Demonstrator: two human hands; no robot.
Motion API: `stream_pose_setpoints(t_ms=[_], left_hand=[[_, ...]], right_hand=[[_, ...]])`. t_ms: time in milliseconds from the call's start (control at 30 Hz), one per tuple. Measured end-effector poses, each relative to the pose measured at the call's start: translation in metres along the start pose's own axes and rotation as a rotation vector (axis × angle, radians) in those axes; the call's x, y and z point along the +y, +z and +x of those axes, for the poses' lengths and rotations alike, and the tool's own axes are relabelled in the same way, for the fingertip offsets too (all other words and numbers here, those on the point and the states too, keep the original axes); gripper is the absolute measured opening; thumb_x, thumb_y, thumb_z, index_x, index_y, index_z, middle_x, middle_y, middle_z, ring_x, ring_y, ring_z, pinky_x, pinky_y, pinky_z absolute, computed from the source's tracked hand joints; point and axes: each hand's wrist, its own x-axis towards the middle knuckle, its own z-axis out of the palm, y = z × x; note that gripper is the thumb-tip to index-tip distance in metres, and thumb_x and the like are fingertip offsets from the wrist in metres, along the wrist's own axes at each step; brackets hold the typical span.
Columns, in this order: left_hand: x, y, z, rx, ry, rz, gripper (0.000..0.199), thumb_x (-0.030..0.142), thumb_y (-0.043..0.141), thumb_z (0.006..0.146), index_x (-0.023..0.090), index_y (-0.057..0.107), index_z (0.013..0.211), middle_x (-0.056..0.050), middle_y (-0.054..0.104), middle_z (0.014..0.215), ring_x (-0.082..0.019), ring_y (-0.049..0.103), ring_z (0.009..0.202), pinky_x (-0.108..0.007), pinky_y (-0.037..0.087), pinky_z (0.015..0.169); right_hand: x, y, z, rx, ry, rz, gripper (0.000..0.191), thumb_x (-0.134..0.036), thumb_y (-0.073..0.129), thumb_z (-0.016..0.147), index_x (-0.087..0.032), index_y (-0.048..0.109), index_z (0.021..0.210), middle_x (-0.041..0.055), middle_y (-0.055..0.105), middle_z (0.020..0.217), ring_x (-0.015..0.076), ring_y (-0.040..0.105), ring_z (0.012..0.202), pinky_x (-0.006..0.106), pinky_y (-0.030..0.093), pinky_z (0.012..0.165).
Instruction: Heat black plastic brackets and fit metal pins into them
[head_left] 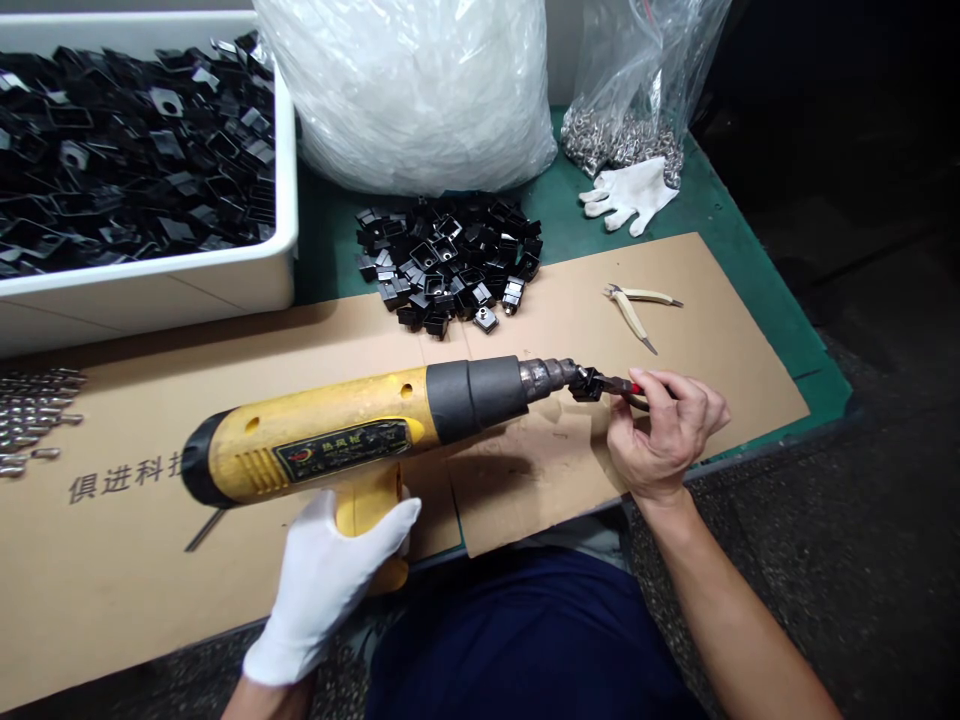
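My left hand (326, 580), in a white glove, is wrapped around the handle of a yellow heat gun (322, 435). The gun lies level across the view, its stepped metal nozzle pointing right. Bare, my right hand (664, 430) grips a pair of pliers (619, 385) with a bit of red showing at the handle. The plier jaws hold a small black plastic housing (585, 386) right at the nozzle tip. Whether the housing touches the nozzle I cannot tell. Part of the pliers is hidden by my fingers.
A white bin (285, 200) holds many black housings. More sit in a pile (450, 260) near a large plastic bag (420, 90). Cream-handled cutters (634, 305), a white glove (634, 195), a bag of metal parts (622, 140) and metal fittings (34, 410) lie around the cardboard (525, 480).
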Motion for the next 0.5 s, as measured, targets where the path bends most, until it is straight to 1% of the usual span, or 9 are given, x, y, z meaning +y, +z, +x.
stream_pose_setpoints(t_ms=[233,333,467,500], left_hand=[[-0.0025,0.0013,0.001,0.016,-0.015,-0.019,0.053,0.065,0.078,0.069,0.017,0.065,0.088,0.0,0.071,0.069,-0.021,0.065,0.067,-0.031,0.054,0.067],[-0.0047,0.0014,0.0016,0.016,-0.016,-0.031,0.052,0.063,0.079,0.069,0.017,0.065,0.089,0.0,0.072,0.07,-0.02,0.065,0.068,-0.03,0.054,0.068],[-0.0047,0.0019,0.0013,-0.013,-0.019,-0.055,0.049,0.062,0.079,0.071,0.018,0.064,0.087,0.001,0.07,0.066,-0.019,0.063,0.062,-0.03,0.054,0.064],[-0.0042,0.0022,0.0011,0.004,-0.003,-0.038,0.049,0.062,0.078,0.071,0.018,0.064,0.087,0.0,0.07,0.066,-0.019,0.064,0.062,-0.03,0.055,0.063]], right_hand=[[-0.0011,-0.0022,0.0009,-0.013,0.0,0.004,0.038,-0.02,0.078,0.082,-0.025,0.069,0.118,0.0086,0.07,0.106,0.0286,0.061,0.1,0.048,0.044,0.094],[-0.0012,-0.0027,0.0008,-0.023,0.001,0.005,0.04,-0.019,0.078,0.081,-0.025,0.069,0.119,0.0089,0.07,0.106,0.0291,0.061,0.101,0.049,0.044,0.094],[-0.0014,-0.0029,-0.0001,-0.031,0.004,0.005,0.042,-0.017,0.078,0.081,-0.026,0.068,0.121,0.0087,0.07,0.106,0.0292,0.061,0.102,0.049,0.044,0.095],[-0.0016,-0.0029,-0.0003,-0.033,0.004,0.005,0.043,-0.017,0.078,0.081,-0.026,0.068,0.121,0.0086,0.07,0.107,0.0291,0.061,0.102,0.049,0.044,0.095]])
